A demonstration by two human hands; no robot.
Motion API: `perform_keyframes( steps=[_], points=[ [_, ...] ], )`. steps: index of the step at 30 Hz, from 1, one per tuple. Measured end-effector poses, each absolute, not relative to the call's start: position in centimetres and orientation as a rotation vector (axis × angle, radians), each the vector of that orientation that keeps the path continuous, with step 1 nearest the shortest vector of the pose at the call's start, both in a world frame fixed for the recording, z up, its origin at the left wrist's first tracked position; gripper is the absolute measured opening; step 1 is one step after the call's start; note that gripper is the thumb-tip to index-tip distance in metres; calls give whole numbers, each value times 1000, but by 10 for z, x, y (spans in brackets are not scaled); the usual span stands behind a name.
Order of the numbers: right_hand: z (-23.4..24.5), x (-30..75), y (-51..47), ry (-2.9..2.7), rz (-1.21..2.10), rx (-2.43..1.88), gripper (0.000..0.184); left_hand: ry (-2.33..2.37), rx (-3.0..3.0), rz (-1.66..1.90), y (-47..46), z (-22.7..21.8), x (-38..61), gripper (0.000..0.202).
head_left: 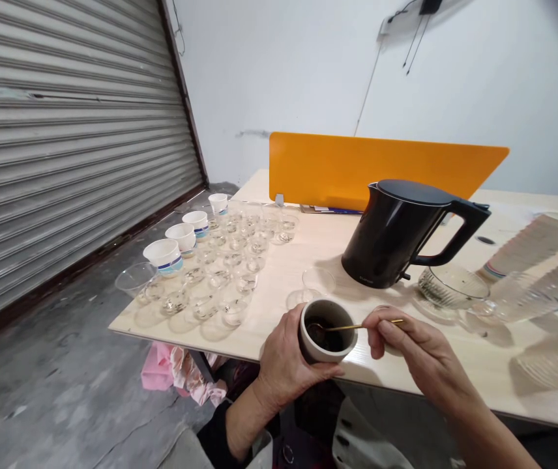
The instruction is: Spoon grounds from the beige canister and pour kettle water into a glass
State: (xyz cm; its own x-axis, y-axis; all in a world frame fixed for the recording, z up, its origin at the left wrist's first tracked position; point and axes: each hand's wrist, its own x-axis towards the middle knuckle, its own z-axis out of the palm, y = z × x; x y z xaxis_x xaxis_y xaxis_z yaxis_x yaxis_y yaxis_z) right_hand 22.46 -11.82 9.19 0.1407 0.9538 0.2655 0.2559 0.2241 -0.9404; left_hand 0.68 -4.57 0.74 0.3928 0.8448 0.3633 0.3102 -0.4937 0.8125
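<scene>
Head view, left hand (283, 365) — cup (330, 352), right hand (420, 345) — spoon (357, 327)

Left hand (283, 368) grips a stoneware cup (326, 352) of dark liquid over the desk's (279, 293) front edge; right hand (416, 345) pinches a gold spoon (350, 327), bowl inside the cup. Black electric kettle (391, 241) stands just behind. Clear plastic cups (225, 273) crowd the left end, paper cups (181, 234) along its edge.
</scene>
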Motion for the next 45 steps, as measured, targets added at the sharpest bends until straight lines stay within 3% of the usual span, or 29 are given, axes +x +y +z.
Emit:
perform_keyframes(
  steps=[11,20,27,35,40,45],
  points=[
    [81,221,-112,-1026,904,-1164,23,984,2016,1065,-46,8,6,107],
    [98,193,-111,-1514,644,-1325,23,1023,1984,1005,-48,13,7,102],
    [89,204,-114,-1080,896,-1240,27,975,2004,1063,-46,9,7,106],
    [86,220,-118,-860,893,-1146,22,968,2012,1093,-46,9,7,107],
    [98,221,-118,-863,801,-1126,19,967,2019,1087,-47,10,7,106],
    [120,210,-118,-955,486,-1056,14,993,2000,1067,-46,10,8,108]
  ],
)
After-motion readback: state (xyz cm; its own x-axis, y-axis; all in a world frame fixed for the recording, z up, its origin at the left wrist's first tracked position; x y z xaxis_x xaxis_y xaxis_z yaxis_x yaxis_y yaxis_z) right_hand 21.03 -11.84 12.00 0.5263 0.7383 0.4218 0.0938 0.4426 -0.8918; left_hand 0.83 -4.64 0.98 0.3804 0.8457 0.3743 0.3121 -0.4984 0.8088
